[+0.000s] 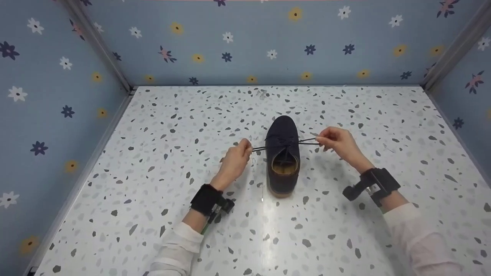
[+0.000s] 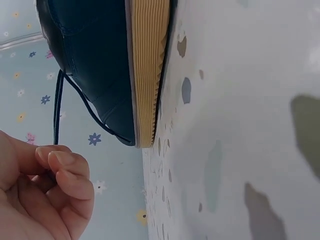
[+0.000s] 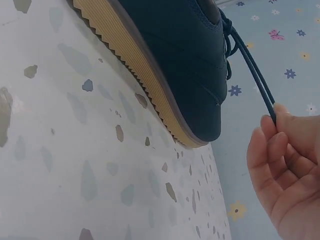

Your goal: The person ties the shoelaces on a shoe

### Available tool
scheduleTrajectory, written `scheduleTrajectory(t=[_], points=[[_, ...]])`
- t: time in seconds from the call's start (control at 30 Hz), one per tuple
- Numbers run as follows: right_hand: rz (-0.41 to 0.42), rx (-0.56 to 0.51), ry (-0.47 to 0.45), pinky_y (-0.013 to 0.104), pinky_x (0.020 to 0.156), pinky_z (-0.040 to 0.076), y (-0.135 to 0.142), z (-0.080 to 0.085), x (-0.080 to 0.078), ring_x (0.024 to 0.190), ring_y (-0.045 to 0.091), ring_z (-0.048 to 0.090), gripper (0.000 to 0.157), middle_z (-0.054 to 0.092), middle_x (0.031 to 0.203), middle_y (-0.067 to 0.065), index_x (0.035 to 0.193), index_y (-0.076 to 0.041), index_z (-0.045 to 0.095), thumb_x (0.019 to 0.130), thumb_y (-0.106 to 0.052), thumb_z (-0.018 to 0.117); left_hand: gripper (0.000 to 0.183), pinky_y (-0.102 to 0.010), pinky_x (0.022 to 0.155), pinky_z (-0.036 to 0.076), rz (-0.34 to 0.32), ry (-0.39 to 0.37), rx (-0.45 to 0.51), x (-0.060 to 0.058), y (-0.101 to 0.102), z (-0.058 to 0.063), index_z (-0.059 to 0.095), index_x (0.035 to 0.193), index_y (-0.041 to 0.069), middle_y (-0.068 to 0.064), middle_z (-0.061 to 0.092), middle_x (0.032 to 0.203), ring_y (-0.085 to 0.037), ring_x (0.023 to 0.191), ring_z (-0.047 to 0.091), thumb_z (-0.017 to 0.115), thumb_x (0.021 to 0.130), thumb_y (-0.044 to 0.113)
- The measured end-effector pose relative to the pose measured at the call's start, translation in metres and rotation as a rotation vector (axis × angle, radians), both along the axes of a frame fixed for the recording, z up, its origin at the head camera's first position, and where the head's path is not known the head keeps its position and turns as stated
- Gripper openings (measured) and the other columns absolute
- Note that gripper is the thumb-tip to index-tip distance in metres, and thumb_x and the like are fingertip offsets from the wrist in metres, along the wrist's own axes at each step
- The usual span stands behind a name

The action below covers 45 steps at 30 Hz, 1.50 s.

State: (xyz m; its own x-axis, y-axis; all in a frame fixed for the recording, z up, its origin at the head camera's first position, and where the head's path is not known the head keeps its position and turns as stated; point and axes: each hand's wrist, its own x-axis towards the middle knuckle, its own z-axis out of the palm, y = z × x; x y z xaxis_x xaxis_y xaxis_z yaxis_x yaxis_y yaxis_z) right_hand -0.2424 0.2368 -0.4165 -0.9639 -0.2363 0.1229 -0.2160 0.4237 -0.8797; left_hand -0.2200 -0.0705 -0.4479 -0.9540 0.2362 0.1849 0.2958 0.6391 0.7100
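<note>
A dark navy lace-up shoe (image 1: 282,130) with a ribbed tan sole (image 2: 148,65) stands upright on the speckled surface, toe pointing away from me. To its left, my left hand (image 1: 234,160) pinches a dark shoelace (image 2: 57,112) between thumb and fingertips, the strands stretched out sideways. On the opposite side my right hand (image 1: 341,145) pinches two strands of shoelace (image 3: 253,71), drawn out to the right. A knot (image 3: 227,26) sits at the throat of the shoe in the right wrist view. One more lace strand (image 2: 90,109) hangs along the shoe's side in the left wrist view.
White terrazzo-patterned tabletop (image 1: 184,126) lies under everything. Blue floral panels enclose it at the back (image 1: 261,34), left (image 1: 46,92) and right (image 1: 472,69). Each wrist wears a black strap with a small camera.
</note>
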Motion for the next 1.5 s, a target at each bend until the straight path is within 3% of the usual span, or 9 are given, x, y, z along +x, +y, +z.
scheduleTrajectory(t=[0.23,0.4,0.6,0.77,1.0,1.2,1.37,1.5], points=[[0.043,-0.008,0.026,0.020,0.056,0.045,-0.009,0.014,0.012,0.068,0.035,0.056,0.011,0.058,0.077,0.022,0.090,0.012,0.056,0.086,0.002,0.058,0.008,-0.028,0.048,0.034,-0.030,0.048,0.030,-0.003,0.007,0.003,0.049,0.090,0.007,0.002,0.045,0.061,-0.013,0.052,0.044,0.048,0.094,0.014],[0.046,0.013,0.053,0.019,0.053,0.043,-0.006,0.011,0.006,0.064,0.030,0.056,0.012,0.059,0.077,0.018,0.091,0.010,0.057,0.086,0.000,0.060,0.010,-0.027,0.045,0.036,-0.074,0.003,0.071,-0.003,0.012,0.007,0.049,0.093,0.007,0.002,0.050,0.060,-0.012,0.047,0.047,0.049,0.095,0.017],[0.010,0.053,0.073,0.021,0.053,0.043,0.002,-0.004,-0.005,0.064,0.025,0.055,0.020,0.058,0.081,0.013,0.096,0.003,0.060,0.086,-0.014,0.062,0.014,-0.025,0.043,0.037,-0.104,-0.041,0.035,-0.005,0.016,0.010,0.049,0.094,0.007,0.001,0.051,0.060,-0.012,0.043,0.048,0.047,0.096,0.021],[-0.047,0.031,0.120,0.027,0.057,0.046,0.002,-0.004,-0.006,0.065,0.016,0.054,0.023,0.057,0.088,0.012,0.101,0.003,0.056,0.087,-0.015,0.062,0.014,-0.026,0.046,0.038,-0.101,-0.030,0.003,-0.007,0.018,0.012,0.054,0.092,0.007,0.001,0.051,0.061,-0.012,0.044,0.048,0.049,0.095,0.019],[-0.073,0.017,0.112,0.026,0.055,0.046,0.000,-0.004,-0.005,0.063,0.014,0.052,0.021,0.058,0.083,0.011,0.098,0.004,0.056,0.088,-0.013,0.061,0.017,-0.027,0.051,0.038,-0.110,0.001,-0.011,-0.010,0.022,0.015,0.057,0.089,0.007,0.002,0.052,0.064,-0.011,0.052,0.047,0.052,0.093,0.022],[-0.051,0.014,0.079,0.028,0.056,0.046,-0.008,-0.007,-0.002,0.063,0.020,0.054,0.018,0.059,0.079,0.011,0.094,0.004,0.058,0.089,-0.012,0.059,0.024,-0.027,0.057,0.040,-0.134,-0.035,-0.013,-0.010,0.027,0.018,0.058,0.088,0.010,0.002,0.055,0.075,-0.012,0.064,0.049,0.053,0.092,0.032],[0.008,0.018,0.056,0.025,0.054,0.044,-0.020,-0.009,0.001,0.065,0.035,0.054,0.015,0.059,0.078,0.016,0.092,0.007,0.060,0.089,-0.007,0.058,0.020,-0.025,0.058,0.042,-0.164,-0.041,-0.027,-0.008,0.031,0.019,0.057,0.089,0.009,0.002,0.056,0.077,-0.012,0.067,0.051,0.056,0.090,0.029],[0.030,0.056,0.065,0.026,0.054,0.044,-0.027,-0.009,0.002,0.064,0.029,0.054,0.015,0.059,0.078,0.011,0.093,0.004,0.062,0.089,-0.010,0.058,0.018,-0.025,0.055,0.040,-0.183,-0.021,-0.033,-0.007,0.035,0.020,0.058,0.089,0.008,0.003,0.056,0.074,-0.011,0.064,0.050,0.056,0.091,0.026]])
